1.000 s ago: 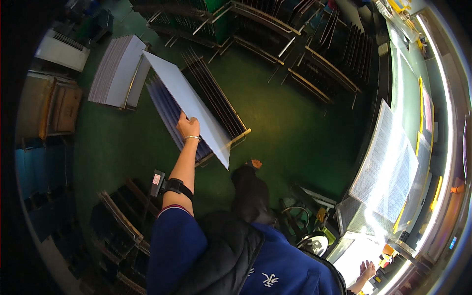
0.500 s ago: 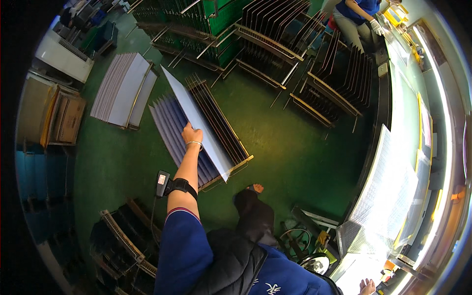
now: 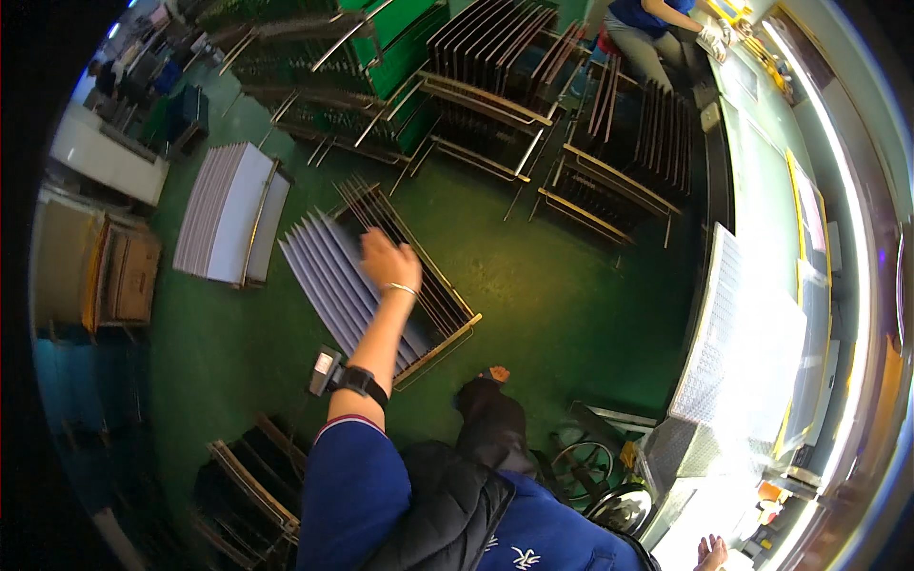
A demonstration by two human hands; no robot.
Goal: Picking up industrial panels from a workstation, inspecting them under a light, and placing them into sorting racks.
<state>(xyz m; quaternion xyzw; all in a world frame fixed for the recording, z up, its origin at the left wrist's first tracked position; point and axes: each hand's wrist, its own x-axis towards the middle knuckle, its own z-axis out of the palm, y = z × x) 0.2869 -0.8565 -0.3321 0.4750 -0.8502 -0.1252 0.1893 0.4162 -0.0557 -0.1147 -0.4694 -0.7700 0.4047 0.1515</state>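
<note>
My left hand [image 3: 388, 259] is stretched over a low metal rack [image 3: 436, 344] on the floor. Its fingers look extended and hold nothing, though motion smears them a little. Beneath and left of it, thin pale grey-white panels [image 3: 319, 262] lean in a row in the rack's slots. The slots on the far right side show only thin bars. At the lower right edge, my right hand [image 3: 711, 554] shows only partly, fingers apart and nothing in them, beside a brightly lit worktable [image 3: 681, 528].
Another rack of pale panels [image 3: 221, 214] stands to the left. Racks with green panels [image 3: 395, 43] and dark sheets [image 3: 495, 52] line the far side. A wheeled metal stand [image 3: 583, 466] is near my leg. At the upper right a gloved co-worker [image 3: 657, 29] works at the long bench.
The raised panel that my left hand gripped has gone down into the rack, and my hand has let go. That hand has shifted slightly right. My right hand stays at the edge.
</note>
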